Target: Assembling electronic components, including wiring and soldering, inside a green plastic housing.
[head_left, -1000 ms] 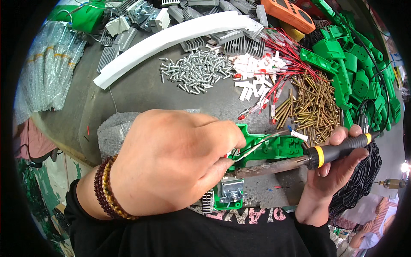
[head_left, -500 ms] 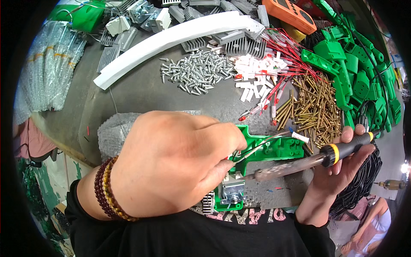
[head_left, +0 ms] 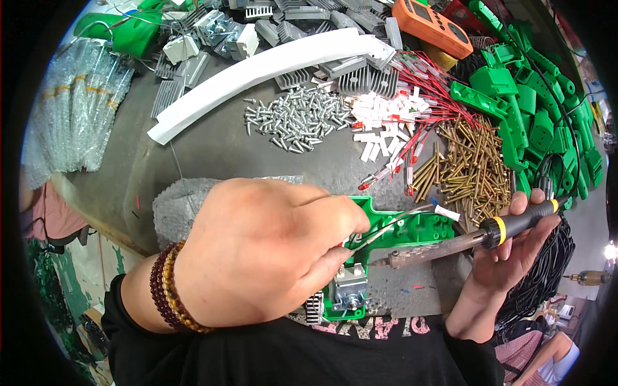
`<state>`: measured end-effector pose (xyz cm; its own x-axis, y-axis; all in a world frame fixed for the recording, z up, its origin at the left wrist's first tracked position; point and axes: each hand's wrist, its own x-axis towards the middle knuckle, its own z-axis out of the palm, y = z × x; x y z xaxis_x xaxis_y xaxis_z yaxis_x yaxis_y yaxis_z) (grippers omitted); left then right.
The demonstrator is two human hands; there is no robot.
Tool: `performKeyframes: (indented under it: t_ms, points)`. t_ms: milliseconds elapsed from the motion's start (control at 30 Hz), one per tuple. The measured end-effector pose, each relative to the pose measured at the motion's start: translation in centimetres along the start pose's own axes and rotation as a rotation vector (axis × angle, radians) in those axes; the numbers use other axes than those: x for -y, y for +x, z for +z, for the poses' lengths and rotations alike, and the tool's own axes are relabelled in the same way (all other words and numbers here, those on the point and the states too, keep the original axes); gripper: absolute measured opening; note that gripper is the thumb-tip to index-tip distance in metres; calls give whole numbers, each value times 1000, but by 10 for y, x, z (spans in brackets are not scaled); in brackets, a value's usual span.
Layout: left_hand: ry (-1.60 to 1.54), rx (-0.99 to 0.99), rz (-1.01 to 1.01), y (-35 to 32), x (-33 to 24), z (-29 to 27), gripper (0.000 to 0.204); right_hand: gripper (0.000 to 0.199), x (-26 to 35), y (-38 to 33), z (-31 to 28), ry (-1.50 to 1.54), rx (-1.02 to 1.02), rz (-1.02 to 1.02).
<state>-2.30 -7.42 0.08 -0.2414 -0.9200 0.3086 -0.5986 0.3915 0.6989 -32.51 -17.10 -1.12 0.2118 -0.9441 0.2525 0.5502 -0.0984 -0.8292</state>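
Observation:
My left hand (head_left: 264,251) is closed above a green plastic housing (head_left: 418,233), thumb and forefinger pinched on thin wires (head_left: 381,233). These run right to a white sleeve (head_left: 447,213) lying over the housing. The pinched ends are mostly hidden by my fingers. Just below them, a metal-framed component (head_left: 351,289) sits in the housing's near part. My right hand (head_left: 496,264) grips a soldering iron (head_left: 434,252) by its black and yellow handle. Its tip points left, close to the component's upper right side; whether it touches anything, I cannot tell.
Silver screws (head_left: 299,119), white connectors (head_left: 386,116), red-wired indicator lights (head_left: 418,138) and brass-coloured screws (head_left: 473,167) lie beyond the housing. Green plastic parts (head_left: 547,109) and a black cable bundle (head_left: 541,276) are at right. A white strip (head_left: 257,71), heat sinks (head_left: 296,29) and bubble-wrap sleeves (head_left: 80,103) lie farther back.
The view has shifted slightly, so the bench items sit a little differently in the picture. Both hands keep their holds, and the iron's tip stays near the component.

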Motion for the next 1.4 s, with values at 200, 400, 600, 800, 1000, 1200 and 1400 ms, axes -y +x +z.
performKeyframes:
  t_ms: [200,400,600,800,1000,1200,1400]
  points:
    - [2,23,-19,0,-2,-2,28,46,2,0,0,18,19,6]
    - [21,44,-27,0,-3,-3,27,46,1,0,0,8,25,-4]
    - [14,49,-34,-1,-1,-3,27,47,-1,1,0,1,33,-7]
    - [10,56,-35,0,-1,-3,27,46,-1,1,1,-3,29,-11]
    - [-5,42,-41,1,-1,-3,28,41,-3,3,-3,38,127,-15]
    - [-15,26,-43,0,-1,-2,28,41,-3,2,-2,41,130,-8]
    - [-12,12,-36,-1,-3,0,28,46,-2,0,2,19,29,-1]
